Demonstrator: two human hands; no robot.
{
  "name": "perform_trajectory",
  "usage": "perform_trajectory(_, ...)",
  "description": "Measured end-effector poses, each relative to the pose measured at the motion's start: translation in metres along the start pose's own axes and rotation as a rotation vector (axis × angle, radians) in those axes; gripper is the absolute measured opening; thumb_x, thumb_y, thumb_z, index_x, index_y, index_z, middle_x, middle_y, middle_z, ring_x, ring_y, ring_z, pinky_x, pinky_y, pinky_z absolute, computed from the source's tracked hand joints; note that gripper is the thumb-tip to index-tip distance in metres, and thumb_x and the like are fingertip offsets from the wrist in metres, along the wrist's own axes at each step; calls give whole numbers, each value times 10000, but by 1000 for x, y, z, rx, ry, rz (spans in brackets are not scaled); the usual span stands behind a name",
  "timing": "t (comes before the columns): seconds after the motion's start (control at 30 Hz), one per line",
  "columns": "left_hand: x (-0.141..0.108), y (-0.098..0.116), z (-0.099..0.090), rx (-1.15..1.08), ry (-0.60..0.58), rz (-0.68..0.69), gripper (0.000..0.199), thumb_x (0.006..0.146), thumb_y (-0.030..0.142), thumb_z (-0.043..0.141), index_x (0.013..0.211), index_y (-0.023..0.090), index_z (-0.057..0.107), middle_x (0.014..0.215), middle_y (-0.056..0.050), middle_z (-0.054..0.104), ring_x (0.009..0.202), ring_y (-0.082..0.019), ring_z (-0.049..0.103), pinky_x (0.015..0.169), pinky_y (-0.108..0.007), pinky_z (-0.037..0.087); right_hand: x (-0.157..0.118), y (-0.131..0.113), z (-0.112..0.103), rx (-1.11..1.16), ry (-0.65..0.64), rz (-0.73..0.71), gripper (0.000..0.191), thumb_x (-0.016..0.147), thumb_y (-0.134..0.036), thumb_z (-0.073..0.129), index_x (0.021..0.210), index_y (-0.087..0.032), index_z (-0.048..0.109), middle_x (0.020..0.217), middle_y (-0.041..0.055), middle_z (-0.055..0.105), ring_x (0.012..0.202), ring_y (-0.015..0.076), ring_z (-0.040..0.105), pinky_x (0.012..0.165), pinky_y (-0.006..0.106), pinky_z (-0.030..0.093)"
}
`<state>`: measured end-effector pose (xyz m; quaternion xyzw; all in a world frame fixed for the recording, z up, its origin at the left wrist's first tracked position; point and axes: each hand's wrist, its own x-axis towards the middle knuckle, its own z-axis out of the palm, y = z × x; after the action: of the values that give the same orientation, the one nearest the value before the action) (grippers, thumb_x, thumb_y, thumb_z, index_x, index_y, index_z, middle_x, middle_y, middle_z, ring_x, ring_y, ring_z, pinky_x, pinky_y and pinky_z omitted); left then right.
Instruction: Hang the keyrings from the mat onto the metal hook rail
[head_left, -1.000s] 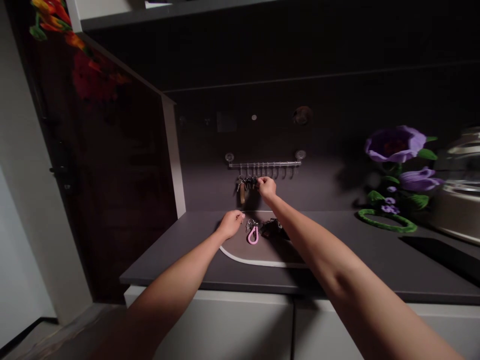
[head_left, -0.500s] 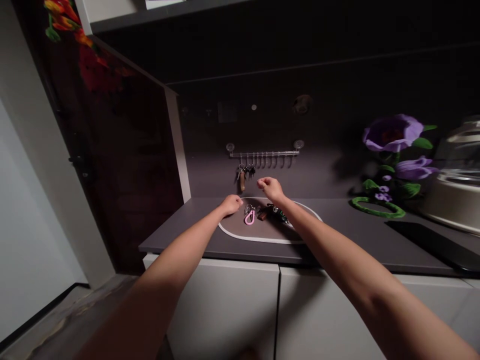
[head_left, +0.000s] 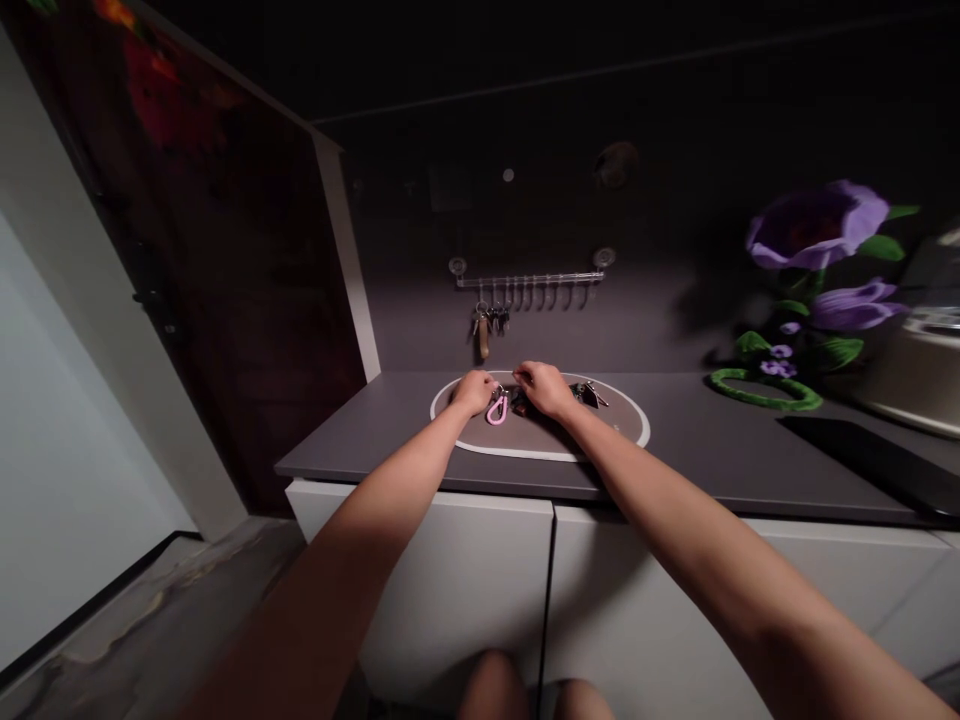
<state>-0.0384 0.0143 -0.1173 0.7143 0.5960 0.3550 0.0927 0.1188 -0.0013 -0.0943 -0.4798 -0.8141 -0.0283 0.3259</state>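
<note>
On an oval mat [head_left: 555, 441] with a white rim, a pink loop strap [head_left: 496, 411] lies attached to a small key ring. My left hand [head_left: 472, 391] is low over the mat's left part, its curled fingertips at the key ring; whether they grip it is hidden. My right hand [head_left: 545, 389] is just to the right, fingers bent downward and pressed together, what is in them hidden. A dark brown piece shows partly beneath this hand. Beyond it, a bunch of keys [head_left: 591, 394] rests on the mat.
A clear hook rail [head_left: 532, 281] is fixed to the back wall, with several keys and a brown key fob [head_left: 484, 338] on its left hooks. Purple fabric flowers [head_left: 819, 228], a green ring [head_left: 765, 391] and a flat black object [head_left: 874, 458] stand or lie at the right.
Both hands have come down onto the mat, the left moving right towards the pink strap's key ring, the right dropping from above. The view has tilted down, bringing my knees into sight.
</note>
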Motion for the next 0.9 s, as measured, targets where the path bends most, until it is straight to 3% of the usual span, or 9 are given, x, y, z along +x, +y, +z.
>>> perform_trajectory(0.33,2,-7,1,-18,12,31,132,723,194,541,705,141,661,721,-47,656,641,-131,539,664,-240,404,5,-2,7,-103,-36,6,227,816,-221,432,892,-179,641,933,92,661,826,172,582,685,228,367)
perform_trajectory(0.63,0,-2,-12,-175,23,60,101,709,174,563,702,117,646,704,-32,633,654,-117,530,699,-246,415,9,1,7,-69,-43,11,206,803,-236,463,873,-180,649,907,87,663,819,174,581,701,229,366)
perform_trajectory(0.73,0,2,-14,-326,27,30,84,708,177,577,696,109,625,648,-16,601,608,-97,505,685,-250,425,10,3,7,-76,-37,-2,215,807,-243,458,884,-180,648,900,85,665,810,172,583,688,229,364)
perform_trajectory(0.9,0,8,-14,-721,-41,-132,81,719,173,601,685,108,568,604,9,561,564,-59,508,709,-271,462,11,2,6,-70,-32,-28,204,804,-241,472,882,-173,647,886,85,663,790,166,583,677,225,366)
